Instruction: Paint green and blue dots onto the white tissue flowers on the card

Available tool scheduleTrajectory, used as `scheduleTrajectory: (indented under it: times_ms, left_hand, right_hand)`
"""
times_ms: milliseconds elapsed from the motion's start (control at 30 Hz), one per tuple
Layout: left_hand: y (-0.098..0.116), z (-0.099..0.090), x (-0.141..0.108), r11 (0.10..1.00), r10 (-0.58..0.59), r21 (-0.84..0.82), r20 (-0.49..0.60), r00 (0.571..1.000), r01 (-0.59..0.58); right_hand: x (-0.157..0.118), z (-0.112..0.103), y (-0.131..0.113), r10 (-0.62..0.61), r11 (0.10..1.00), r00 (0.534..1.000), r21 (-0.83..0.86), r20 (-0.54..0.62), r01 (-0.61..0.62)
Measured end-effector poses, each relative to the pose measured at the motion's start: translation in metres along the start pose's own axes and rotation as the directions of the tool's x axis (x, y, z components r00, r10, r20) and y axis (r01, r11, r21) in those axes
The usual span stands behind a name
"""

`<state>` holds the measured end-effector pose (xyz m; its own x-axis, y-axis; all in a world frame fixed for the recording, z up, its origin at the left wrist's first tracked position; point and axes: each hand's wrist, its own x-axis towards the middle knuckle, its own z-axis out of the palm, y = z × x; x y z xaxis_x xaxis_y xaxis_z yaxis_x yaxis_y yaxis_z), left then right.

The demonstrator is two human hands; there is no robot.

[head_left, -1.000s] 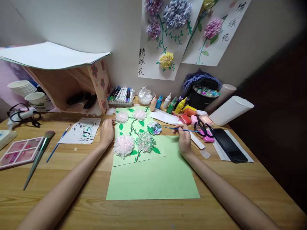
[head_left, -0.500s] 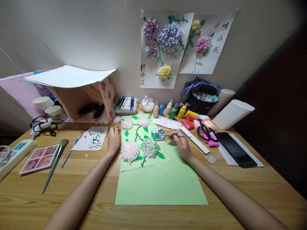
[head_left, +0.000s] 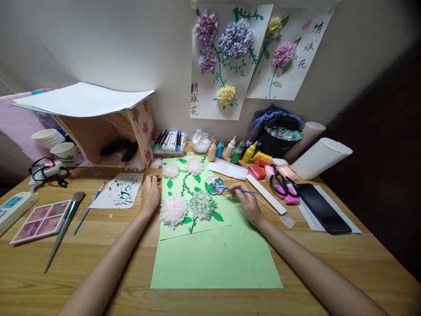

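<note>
My right hand [head_left: 245, 201] grips a thin blue paintbrush [head_left: 250, 191], whose tip is over a small paint palette [head_left: 214, 185] smeared with green and purple. My left hand [head_left: 151, 193] rests on the wood beside the left edge of the flower picture, its fingers curled; whether anything is in them is too small to tell. The flower picture [head_left: 171, 197] lies on a larger green sheet [head_left: 217, 263]. It bears pale pink paper flowers [head_left: 173, 211], a green-tipped flower [head_left: 203, 205], painted leaves and brown stems.
Behind the picture stand paint bottles [head_left: 237, 152], a bowl [head_left: 201, 141] and markers [head_left: 169, 142]. Scissors [head_left: 282, 182], clay packs and a phone [head_left: 324, 208] lie right. To the left are a stained paper [head_left: 123, 191], a brush [head_left: 64, 230] and a palette box [head_left: 41, 221].
The view has shifted slightly, so the left-side objects appear farther left. My right hand still holds the brush at the palette, and my left hand remains beside the picture.
</note>
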<state>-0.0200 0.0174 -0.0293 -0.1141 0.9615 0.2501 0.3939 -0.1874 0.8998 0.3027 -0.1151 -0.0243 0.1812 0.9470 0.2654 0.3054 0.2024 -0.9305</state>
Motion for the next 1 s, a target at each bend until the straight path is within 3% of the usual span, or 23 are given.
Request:
scheduleTrajectory:
  times_ms: [200, 1000]
  left_hand:
    - [0.0049, -0.0002, -0.0015, 1.0, 0.007, 0.021, 0.016, 1.0, -0.008]
    - [0.0101, 0.0021, -0.0029, 0.998, 0.022, 0.053, 0.022, 0.999, -0.023]
  right_hand:
    - [-0.0002, -0.0002, -0.0051, 0.018, 1.0, 0.996, -0.002, 0.089, -0.018]
    - [-0.0011, -0.0008, -0.009, 0.04, 0.999, 0.996, -0.03, 0.081, -0.037]
